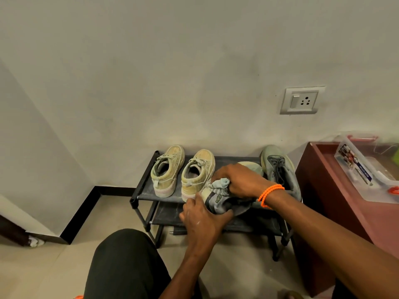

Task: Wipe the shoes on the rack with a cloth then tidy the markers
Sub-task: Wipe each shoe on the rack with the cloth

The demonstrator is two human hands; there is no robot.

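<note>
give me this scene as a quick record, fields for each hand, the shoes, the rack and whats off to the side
left hand: grips heel of grey shoe, tilted on its side
right hand: presses pale cloth on the grey shoe
other shoes: two beige shoes and one grey-green shoe, upright on top shelf
rack: black, two shelves, against wall
side: clear plastic box on maroon cabinet, right of rack
markers: cannot tell

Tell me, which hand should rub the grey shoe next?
The right hand, probably. It already holds the cloth against the grey shoe, which the left hand grips from below to steady it on the rack.
</note>
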